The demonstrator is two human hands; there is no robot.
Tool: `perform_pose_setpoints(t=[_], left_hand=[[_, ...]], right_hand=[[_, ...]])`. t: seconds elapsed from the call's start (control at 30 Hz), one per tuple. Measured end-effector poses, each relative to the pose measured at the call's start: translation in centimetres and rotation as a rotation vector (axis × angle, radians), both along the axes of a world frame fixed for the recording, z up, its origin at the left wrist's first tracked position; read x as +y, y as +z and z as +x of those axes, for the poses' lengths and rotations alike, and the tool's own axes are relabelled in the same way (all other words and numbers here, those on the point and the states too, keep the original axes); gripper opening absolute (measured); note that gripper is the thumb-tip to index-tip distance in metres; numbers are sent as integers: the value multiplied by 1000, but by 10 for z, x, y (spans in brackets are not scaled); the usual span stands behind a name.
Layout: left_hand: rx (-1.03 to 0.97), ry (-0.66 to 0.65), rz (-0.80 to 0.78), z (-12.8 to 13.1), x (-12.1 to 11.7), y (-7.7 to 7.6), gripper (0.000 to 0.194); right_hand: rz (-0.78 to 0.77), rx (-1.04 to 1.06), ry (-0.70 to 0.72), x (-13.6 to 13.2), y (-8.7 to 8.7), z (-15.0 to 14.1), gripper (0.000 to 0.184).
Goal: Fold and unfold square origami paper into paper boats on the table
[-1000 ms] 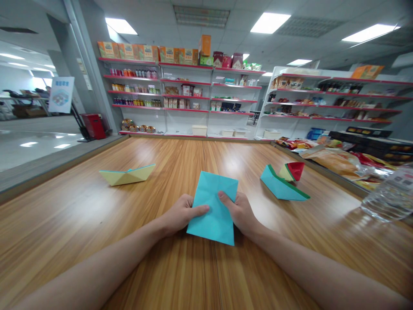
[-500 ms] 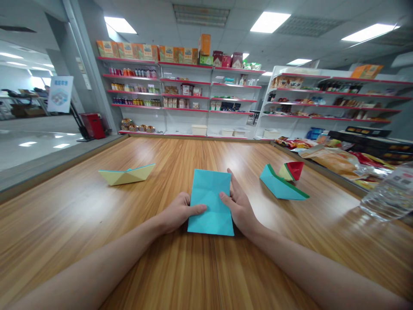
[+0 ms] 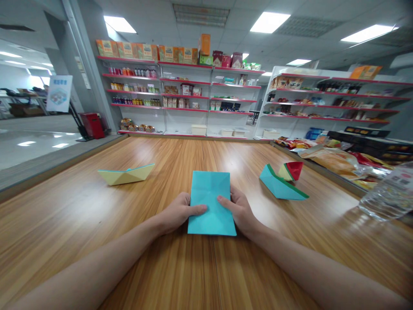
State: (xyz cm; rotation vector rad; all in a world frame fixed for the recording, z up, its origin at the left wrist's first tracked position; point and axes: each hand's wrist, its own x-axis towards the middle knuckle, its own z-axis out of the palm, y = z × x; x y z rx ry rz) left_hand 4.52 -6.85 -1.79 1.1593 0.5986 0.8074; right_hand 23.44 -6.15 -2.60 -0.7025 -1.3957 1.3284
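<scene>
Far left, blurred blue lettering is being displayed, unreadably, on a white rectangular sign (image 3: 59,94). Next, a pale-yellow, blue-edged folded-paper boat (image 3: 126,177) is being supported by the brown wood-grain table (image 3: 174,267). Centre now: a light-blue folded-paper rectangle (image 3: 211,185) is being clamped above the table between thumbs and fingers of the left hand (image 3: 177,211) and right hand (image 3: 241,210), most fingers being hidden behind it. Then a yellow-and-red folded-paper boat (image 3: 293,171) is being partly covered by a blue-and-green folded-paper boat (image 3: 279,187). Far right, a clear plastic container (image 3: 387,196) is being cut off, its label being illegible.

Head view faces forward over table (image 3: 200,262), seemingly downward.
</scene>
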Motion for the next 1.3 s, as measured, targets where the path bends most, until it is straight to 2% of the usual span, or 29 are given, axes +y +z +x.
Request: perform_pose_setpoints(t=[0.17,0.37,0.5,0.73,0.9,1.1,1.17,1.3], left_hand=[[13,-19,-26,-2,2,-2,37],[39,12,-28,-2,2,-2,34],[38,10,-20,-3,2,-4,32],[40,62,-1,1,2,-3,25],[38,19,61,0,-1,2,21],[-111,-133,-44,-8,1,1,36],[-99,-80,-71,-7,1,0,35],[-1,156,-40,0,1,0,29]], right_hand=[[-65,-37,51,-1,-7,1,26],[-5,-119,85,-1,-7,1,26],[115,-227,66,-3,0,1,37],[338,-468,45,-10,11,6,43],[335,-473,0,-10,10,3,34],[265,-483,-3,-8,8,1,31],[253,-472,23,-7,8,2,31],[277,-538,98,-8,11,1,21]])
